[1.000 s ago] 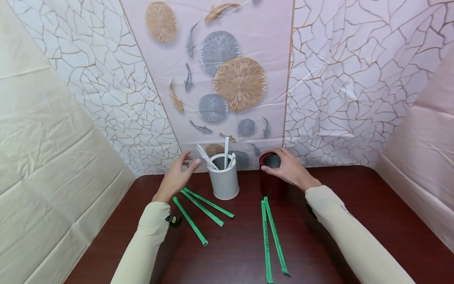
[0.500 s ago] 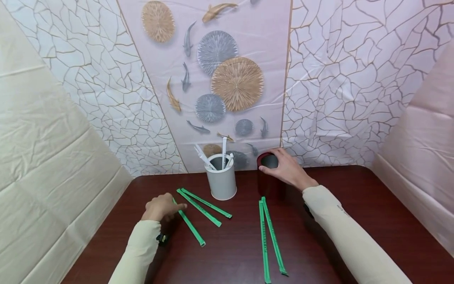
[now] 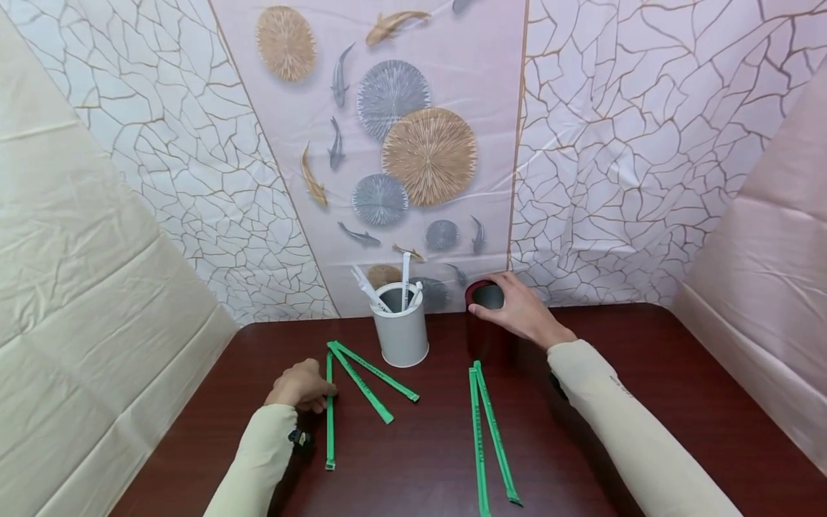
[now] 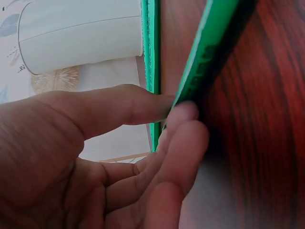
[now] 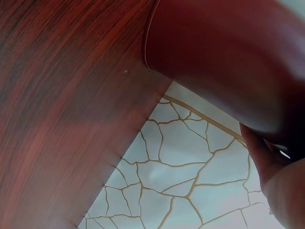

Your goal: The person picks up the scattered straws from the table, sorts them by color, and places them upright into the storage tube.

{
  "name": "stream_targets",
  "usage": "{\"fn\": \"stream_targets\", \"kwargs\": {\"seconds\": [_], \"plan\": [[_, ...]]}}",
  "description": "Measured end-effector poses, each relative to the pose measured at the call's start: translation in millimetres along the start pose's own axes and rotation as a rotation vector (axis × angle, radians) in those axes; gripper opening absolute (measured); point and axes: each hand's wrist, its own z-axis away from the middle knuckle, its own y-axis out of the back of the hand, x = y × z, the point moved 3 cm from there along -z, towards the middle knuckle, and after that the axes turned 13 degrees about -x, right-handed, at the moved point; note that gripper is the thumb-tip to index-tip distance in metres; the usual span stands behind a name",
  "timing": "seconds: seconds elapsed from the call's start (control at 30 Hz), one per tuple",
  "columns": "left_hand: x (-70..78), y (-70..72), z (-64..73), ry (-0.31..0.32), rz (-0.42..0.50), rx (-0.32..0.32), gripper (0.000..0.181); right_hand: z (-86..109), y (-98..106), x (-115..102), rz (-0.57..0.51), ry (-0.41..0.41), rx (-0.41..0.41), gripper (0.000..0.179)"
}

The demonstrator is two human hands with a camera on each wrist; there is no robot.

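Note:
My left hand (image 3: 301, 386) pinches a long, narrow green stick packet (image 3: 330, 431) between thumb and fingertips, near its upper part. In the left wrist view that green stick packet (image 4: 206, 52) shows dark print and lies close over the tabletop. My right hand (image 3: 522, 314) grips the rim of a dark red cylindrical holder (image 3: 484, 337), thumb at the near side and fingers at the far side. The right wrist view shows the dark red holder (image 5: 214, 52) standing on the table. Its inside looks grey, and part of its wall is hidden by the hand.
A white cylindrical holder (image 3: 402, 341) with several white stick packets (image 3: 405, 280) stands between the hands. Two green packets (image 3: 363, 384) lie left of it, touching at their tops. Two more green packets (image 3: 479, 438) lie before the red holder. A patterned cloth (image 3: 581, 179) hangs behind the table (image 3: 413, 459).
My left hand came down from beside the white holder and took hold of the leftmost green stick packet. That packet has turned from slanted to nearly straight. My right hand stays on the red holder.

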Motion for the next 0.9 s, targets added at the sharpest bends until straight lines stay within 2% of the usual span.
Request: {"fn": "stream_targets", "kwargs": {"seconds": [0.13,0.3,0.43,0.53,0.7,0.77,0.9], "plan": [[-1.1,-2.0,-1.6,-0.012,-0.018,0.022,0.034,0.6,-0.6,0.5,0.003,-0.007,-0.008,0.091],[6.0,2.8,8.2,-0.052,-0.051,0.091,0.04,0.8,-1.2,0.5,0.009,-0.009,-0.01,0.092],[24.2,16.9,23.1,-0.101,-0.07,0.14,0.036,0.4,-0.4,0.7,0.004,-0.006,0.004,0.09],[42.7,33.5,42.0,-0.154,-0.083,0.218,0.027,-0.3,-0.6,0.4,0.005,-0.004,0.009,0.09],[79.6,59.0,77.4,-0.324,-0.089,0.354,0.014,-1.3,-1.3,-0.3,0.009,-0.01,0.004,0.091],[96.1,63.6,88.4,-0.406,-0.083,0.38,0.012,-1.1,-1.3,0.0,0.005,-0.014,0.002,0.09],[130.3,67.0,103.1,-0.578,0.006,0.433,0.016,-0.5,-1.6,0.3,0.004,-0.026,-0.004,0.089]]}}
